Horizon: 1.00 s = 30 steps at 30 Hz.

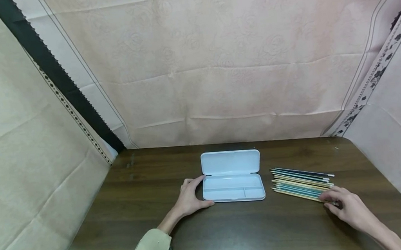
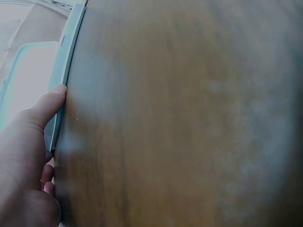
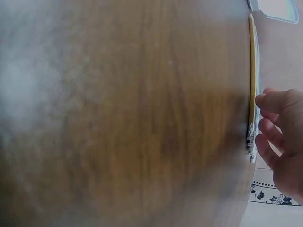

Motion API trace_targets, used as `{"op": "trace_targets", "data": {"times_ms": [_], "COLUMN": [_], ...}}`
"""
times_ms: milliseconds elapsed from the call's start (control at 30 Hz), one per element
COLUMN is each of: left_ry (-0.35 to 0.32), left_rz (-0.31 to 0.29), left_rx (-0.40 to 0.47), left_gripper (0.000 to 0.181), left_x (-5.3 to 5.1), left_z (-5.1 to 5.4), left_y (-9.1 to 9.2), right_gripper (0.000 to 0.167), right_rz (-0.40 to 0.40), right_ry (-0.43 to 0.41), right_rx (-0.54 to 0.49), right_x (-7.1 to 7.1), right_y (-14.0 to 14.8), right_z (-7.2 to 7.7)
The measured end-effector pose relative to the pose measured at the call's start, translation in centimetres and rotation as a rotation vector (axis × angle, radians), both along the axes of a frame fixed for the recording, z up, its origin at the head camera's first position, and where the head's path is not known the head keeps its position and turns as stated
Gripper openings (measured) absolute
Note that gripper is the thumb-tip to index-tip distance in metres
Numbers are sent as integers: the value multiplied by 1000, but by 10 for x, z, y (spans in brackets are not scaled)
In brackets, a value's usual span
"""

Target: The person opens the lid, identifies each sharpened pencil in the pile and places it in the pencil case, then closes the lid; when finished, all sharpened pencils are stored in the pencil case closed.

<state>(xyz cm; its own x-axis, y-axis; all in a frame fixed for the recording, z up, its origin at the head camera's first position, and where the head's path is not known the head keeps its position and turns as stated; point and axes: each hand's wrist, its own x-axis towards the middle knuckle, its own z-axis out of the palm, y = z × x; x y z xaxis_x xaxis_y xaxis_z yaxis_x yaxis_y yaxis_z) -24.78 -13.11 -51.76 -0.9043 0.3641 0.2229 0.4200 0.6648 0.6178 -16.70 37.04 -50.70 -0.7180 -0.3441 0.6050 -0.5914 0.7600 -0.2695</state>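
A light blue case point(image 1: 233, 187) stands with its lid point(image 1: 230, 162) raised at the back; no contents show in its compartments. My left hand point(image 1: 191, 199) holds its left end, thumb on the front edge and a finger at the hinge corner. In the left wrist view, my left thumb lies against the case's rim point(image 2: 71, 47). Right of the case lies a row of several pencils point(image 1: 297, 184), yellow, teal and dark. My right hand point(image 1: 348, 207) is at their right ends, fingers loosely bent; in the right wrist view the thumb is beside a yellow pencil point(image 3: 253, 61).
The brown wooden table point(image 1: 251, 231) extends around the case and pencils. A pale patterned cloth point(image 1: 217, 68) hangs behind it, with more cloth along the left side point(image 1: 20, 174) and right side point(image 1: 398, 125).
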Motion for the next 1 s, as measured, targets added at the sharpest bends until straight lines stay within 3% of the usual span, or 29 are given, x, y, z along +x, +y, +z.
{"op": "trace_targets", "data": {"times_ms": [367,1000], "left_ry": [6,-4], "left_rz": [-5,5], "left_rx": [1,-2], "left_gripper": [90,90], "left_x": [0,1], "left_z": [-1,0], "left_y": [0,0], "right_gripper": [48,47], "right_rz": [-10,25], "right_ry": [29,74], "right_rx": [-8,65], "right_x": [-2,-6], "right_y": [1,-3], "right_z": [-10,-6]}}
